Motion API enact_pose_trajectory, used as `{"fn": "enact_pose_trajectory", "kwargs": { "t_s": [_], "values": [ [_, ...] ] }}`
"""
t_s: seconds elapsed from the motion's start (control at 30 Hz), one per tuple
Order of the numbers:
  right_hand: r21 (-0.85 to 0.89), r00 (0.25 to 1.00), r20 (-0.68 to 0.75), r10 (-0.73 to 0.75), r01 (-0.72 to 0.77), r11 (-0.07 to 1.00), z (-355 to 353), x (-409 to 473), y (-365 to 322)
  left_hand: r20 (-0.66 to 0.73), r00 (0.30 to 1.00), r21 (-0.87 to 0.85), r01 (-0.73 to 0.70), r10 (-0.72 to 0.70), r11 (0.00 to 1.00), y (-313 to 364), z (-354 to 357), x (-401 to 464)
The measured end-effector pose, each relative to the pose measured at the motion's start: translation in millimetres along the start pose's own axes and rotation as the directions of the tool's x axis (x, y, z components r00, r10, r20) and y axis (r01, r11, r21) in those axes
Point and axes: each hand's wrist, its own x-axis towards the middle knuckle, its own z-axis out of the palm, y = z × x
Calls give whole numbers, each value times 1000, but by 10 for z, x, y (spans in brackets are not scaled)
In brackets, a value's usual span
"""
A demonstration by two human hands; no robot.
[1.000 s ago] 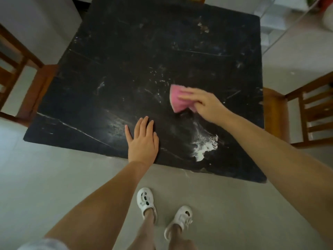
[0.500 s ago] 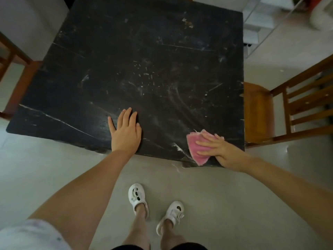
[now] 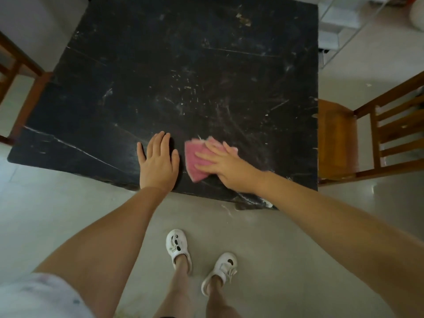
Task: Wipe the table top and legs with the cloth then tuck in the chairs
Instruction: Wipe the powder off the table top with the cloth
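Observation:
A square black marble table top [image 3: 188, 72] with white veins and scratches fills the upper view. My right hand [image 3: 226, 166] presses a folded pink cloth [image 3: 196, 160] flat on the table near the front edge, fingers straight over it. My left hand [image 3: 158, 162] rests flat on the table just left of the cloth, fingers straight. White residue [image 3: 258, 200] clings to the table's front edge under my right forearm. A wooden chair [image 3: 358, 136] stands pulled out at the table's right side. Another wooden chair [image 3: 20, 88] stands at the left side.
My feet in white shoes [image 3: 179, 249] stand on the grey floor in front of the table. A white wire rack [image 3: 337, 26] stands at the back right beyond the table corner.
My right hand swept the cloth from the table's middle down to the front right edge, then left toward my left hand. The white smear on the top is gone. My left hand stayed put.

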Motion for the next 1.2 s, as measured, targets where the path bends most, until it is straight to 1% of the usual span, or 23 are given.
{"fn": "enact_pose_trajectory", "kwargs": {
  "t_s": [0.07, 0.1, 0.17, 0.27, 0.33, 0.4, 0.47, 0.53, 0.6, 0.63, 0.7, 0.73, 0.77, 0.83, 0.9, 1.0, 1.03, 1.13, 1.2],
  "values": [
    [-14, 995, 48, -83, 84, 996, 105, -515, 31, 4, 1000, 13, -3, 3, 1000, 21, -15, -10],
    [-15, 993, 88, -77, 79, 997, 131, -780, 66, 8, 1000, 25, -2, 1, 1000, 35, -25, -12],
    [1, 987, 162, 22, -22, 1000, 131, -1303, 177, 18, 1000, 48, 13, -14, 999, 62, -34, -19],
    [109, 956, 186, 228, -251, 962, -46, -1840, 309, 9, 999, 30, 46, -46, 999, 169, -27, -71],
    [220, 929, 131, 347, -368, 903, -235, -1902, 346, 7, 1000, -16, 30, -30, 999, 347, -1, -135],
    [367, 888, 22, 460, -435, 822, -481, -1721, 323, 20, 1000, -69, -12, 14, 998, 591, 62, -210],
    [466, 858, -61, 509, -427, 775, -749, -1321, 292, 32, 999, -119, -14, 18, 993, 810, 157, -264],
    [496, 873, -142, 466, -344, 797, -946, -812, 310, 15, 999, -138, 44, -42, 990, 916, 253, -285],
    [439, 893, -179, 414, -304, 845, -944, -316, 411, -15, 995, -115, 92, -95, 989, 926, 328, -276],
    [380, 903, -166, 395, -312, 871, -866, -113, 486, -26, 995, -94, 98, -101, 991, 925, 351, -267],
    [179, 928, -50, 368, -355, 918, -643, 85, 588, -31, 995, -55, 90, -91, 994, 929, 363, -265],
    [81, 938, 0, 348, -347, 935, -563, 64, 609, -24, 996, -43, 83, -85, 996, 936, 359, -266],
    [29, 950, 24, 312, -312, 950, -505, -34, 615, -15, 997, -33, 76, -77, 997, 940, 355, -271],
    [4, 972, 25, 233, -234, 972, -446, -387, 600, 1, 998, -20, 63, -63, 998, 945, 339, -275],
    [-33, 976, 24, 215, -214, 976, -412, -862, 592, 6, 998, -18, 57, -57, 998, 956, 331, -264],
    [-131, 962, 141, 235, -217, 967, -268, -1609, 540, 3, 998, -17, 59, -59, 998, 978, 323, -276],
    [-133, 954, 175, 244, -223, 966, -193, -1840, 524, 1, 998, -19, 55, -55, 998, 981, 320, -284],
    [-39, 935, 189, 299, -297, 954, -25, -2419, 518, -10, 999, -19, 45, -46, 999, 989, 306, -298],
    [33, 933, 132, 334, -341, 939, -43, -2632, 505, -9, 999, -12, 52, -52, 999, 996, 299, -301]
  ]
}}
